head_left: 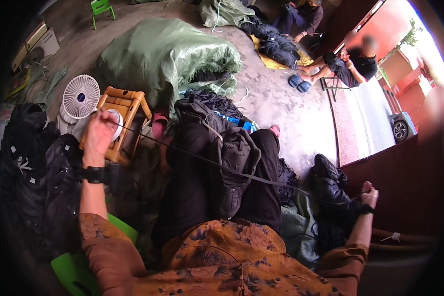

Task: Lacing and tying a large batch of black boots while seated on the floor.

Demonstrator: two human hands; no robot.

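Observation:
A black shoe [236,154] lies on my lap, its toe toward me and its tongue and eyelets facing up. A long black shoelace [204,159] is stretched across the shoe, from one hand to the other. My left hand [99,132], raised beside the bamboo stool, has its fingers pinched on one end of the lace. Far out to the right, my right hand [369,195] is closed on the other end. Whether the lace passes through the shoe's eyelets cannot be made out.
Black shoes [29,167] are piled at left, beside a white fan [81,96] and a bamboo stool [142,102]. Another black shoe [327,172] is at right. Black laces [214,101] lie ahead, before a large green sack [158,52]. Two people sit farther off, near blue slippers [299,83].

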